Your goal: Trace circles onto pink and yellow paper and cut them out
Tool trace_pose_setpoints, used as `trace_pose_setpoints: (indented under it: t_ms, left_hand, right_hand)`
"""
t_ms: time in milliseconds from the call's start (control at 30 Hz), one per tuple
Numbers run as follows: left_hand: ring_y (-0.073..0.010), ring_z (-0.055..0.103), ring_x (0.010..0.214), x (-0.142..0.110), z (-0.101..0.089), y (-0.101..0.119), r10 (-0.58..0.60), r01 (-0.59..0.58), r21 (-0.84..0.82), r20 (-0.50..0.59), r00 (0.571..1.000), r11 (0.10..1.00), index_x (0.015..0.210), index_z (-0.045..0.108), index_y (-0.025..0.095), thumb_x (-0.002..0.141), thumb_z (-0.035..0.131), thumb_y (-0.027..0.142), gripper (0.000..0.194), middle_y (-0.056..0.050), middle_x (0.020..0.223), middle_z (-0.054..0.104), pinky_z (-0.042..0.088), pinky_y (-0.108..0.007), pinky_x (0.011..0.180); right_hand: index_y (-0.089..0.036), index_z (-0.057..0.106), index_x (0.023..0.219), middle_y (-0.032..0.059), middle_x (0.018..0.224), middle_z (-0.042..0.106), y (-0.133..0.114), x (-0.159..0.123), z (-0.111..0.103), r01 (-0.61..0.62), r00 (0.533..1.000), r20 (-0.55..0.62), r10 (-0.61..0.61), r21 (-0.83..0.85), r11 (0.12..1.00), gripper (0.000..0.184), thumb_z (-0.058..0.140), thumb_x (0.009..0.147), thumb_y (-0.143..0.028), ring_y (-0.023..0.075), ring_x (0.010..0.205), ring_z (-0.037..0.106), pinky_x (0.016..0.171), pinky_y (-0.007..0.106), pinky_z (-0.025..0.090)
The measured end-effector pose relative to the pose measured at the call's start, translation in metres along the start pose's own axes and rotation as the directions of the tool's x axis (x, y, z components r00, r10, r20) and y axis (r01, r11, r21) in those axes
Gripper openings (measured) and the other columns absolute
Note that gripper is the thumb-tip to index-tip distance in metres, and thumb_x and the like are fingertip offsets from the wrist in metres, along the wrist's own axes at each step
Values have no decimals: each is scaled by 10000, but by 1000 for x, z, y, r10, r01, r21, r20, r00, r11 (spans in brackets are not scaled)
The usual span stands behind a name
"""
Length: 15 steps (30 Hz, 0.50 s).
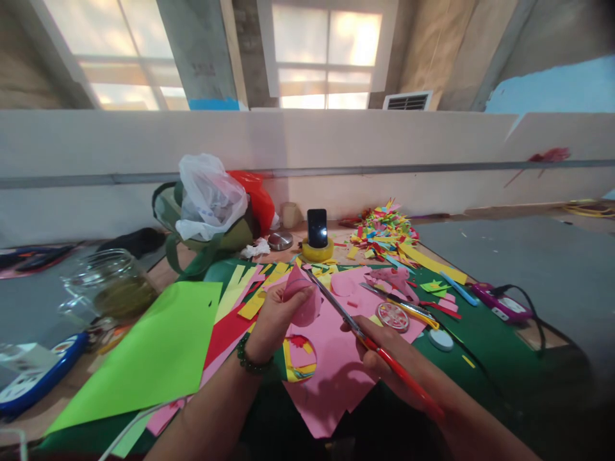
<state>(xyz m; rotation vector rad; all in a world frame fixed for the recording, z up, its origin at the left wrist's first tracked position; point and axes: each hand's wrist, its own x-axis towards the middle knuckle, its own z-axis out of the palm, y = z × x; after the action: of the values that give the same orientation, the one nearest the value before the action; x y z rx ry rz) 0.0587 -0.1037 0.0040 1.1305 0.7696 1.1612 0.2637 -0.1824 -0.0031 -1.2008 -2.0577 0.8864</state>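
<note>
My left hand (278, 318) pinches a curved piece of pink paper (307, 307) above the middle of the table. In my right hand (391, 349) is a pair of scissors (353, 325) with red handles, its blades pointing up and left towards the edge of that paper. Whether the blades touch the paper, I cannot tell. Below both hands lies a large pink sheet (331, 384) with a round hole, through which yellow and red scraps show. A utility knife (418, 312) and a round patterned disc (393, 317) rest to the right of the scissors.
A bright green sheet (148, 352) covers the left side, near a glass jug (113, 285). At the back stand a bag (206, 234), a phone (317, 227) on a tape roll (317, 251), and a heap of paper strips (387, 227). A purple device (504, 304) with a cable lies right.
</note>
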Motion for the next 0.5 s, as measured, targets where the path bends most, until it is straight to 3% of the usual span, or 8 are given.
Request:
trace_pose_setpoints:
  t_ms: [200, 500]
  left_hand:
    - [-124, 574, 560, -1, 1, 2, 82, -83, -3, -47, 996, 997, 747, 687, 138, 580, 845, 466, 400, -4, 631, 658, 474, -235, 549]
    - [-134, 578, 591, -2, 1, 2, 58, -57, 42, -21, 998, 997, 745, 683, 132, 599, 827, 491, 413, -21, 651, 661, 468, -242, 576]
  right_hand:
    - [-174, 558, 1094, -7, 646, 518, 0, 0, -1, 12, 1000, -19, -13, -40, 999, 814, 205, 803, -848, 151, 562, 448, 531, 261, 332]
    - [-195, 559, 1052, -11, 659, 506, -5, -3, -2, 10, 1000, -23, -12, -72, 997, 774, 177, 823, -829, 158, 586, 458, 553, 274, 328]
